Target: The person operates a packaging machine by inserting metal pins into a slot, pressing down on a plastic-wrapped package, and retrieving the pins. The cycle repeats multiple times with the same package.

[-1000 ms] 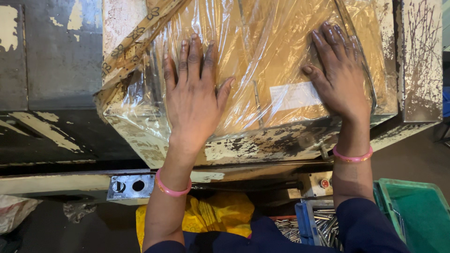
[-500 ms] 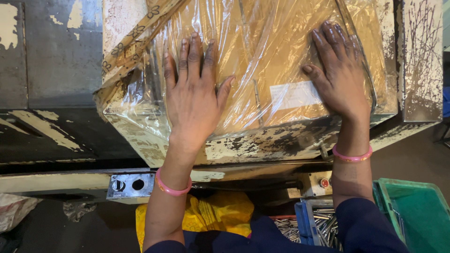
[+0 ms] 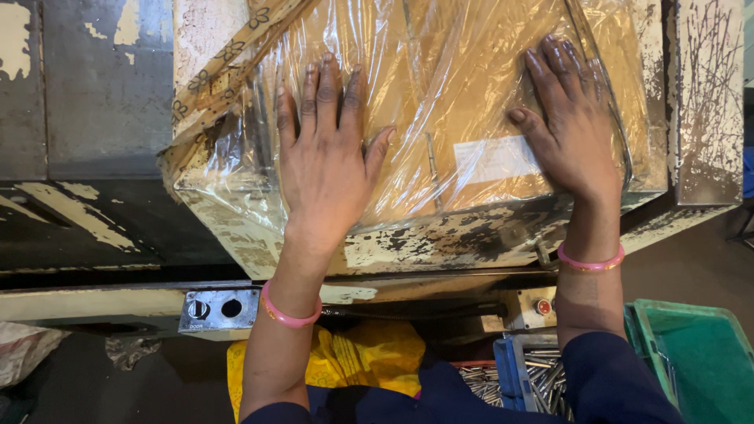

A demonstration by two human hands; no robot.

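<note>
left hand (image 3: pixel 326 161): flat, fingers spread, frame centre-left
right hand (image 3: pixel 573 129): flat, spread, upper right
plastic-wrapped cardboard bundle (image 3: pixel 440 94): likely slippery film; stiff; grip edges

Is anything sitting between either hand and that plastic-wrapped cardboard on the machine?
Nothing visible: the left hand and right hand both lie flat, palms down, directly on the clear plastic over the cardboard.

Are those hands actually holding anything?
Nothing is gripped: the left hand and right hand lie flat, palms down, on the plastic-wrapped brown cover.
</note>
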